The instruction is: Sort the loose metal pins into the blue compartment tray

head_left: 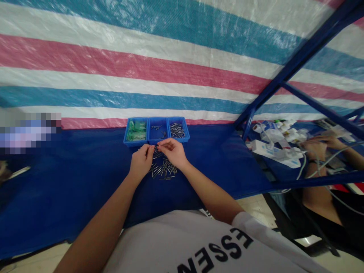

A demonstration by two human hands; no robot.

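Thin grey metal pin (159, 145) pinched between left hand (141, 162) and right hand (174, 153), fingertips closed on ends. Judged light, stiff, slippery. Loose pin pile (163, 169) lay beneath hands; blue plastic three-compartment tray (156, 130) sat just beyond.

Soft, even light fills the scene, brightest on the striped tarp (170, 57), which shows pale sheen. Shadows are faint. Wide-angle distortion bends the edges, a pixelated patch (28, 131) sits left, and fine detail looks soft.
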